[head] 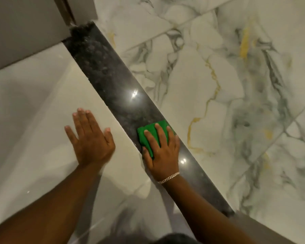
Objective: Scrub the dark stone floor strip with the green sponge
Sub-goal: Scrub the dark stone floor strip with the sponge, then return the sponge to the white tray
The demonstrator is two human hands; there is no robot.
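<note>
The dark stone floor strip (111,81) runs diagonally from the upper left to the lower right between two tiled floors. A green sponge (148,132) lies flat on the strip near its middle. My right hand (163,152) presses down on the sponge with fingers spread over it; a chain bracelet is on that wrist. My left hand (92,138) lies flat, fingers apart, on the pale tile left of the strip and holds nothing.
A glossy pale tile floor (33,111) is left of the strip. White marble tile with grey and gold veins (227,85) is on the right. A grey wall or door frame (25,29) meets the strip's far end at upper left.
</note>
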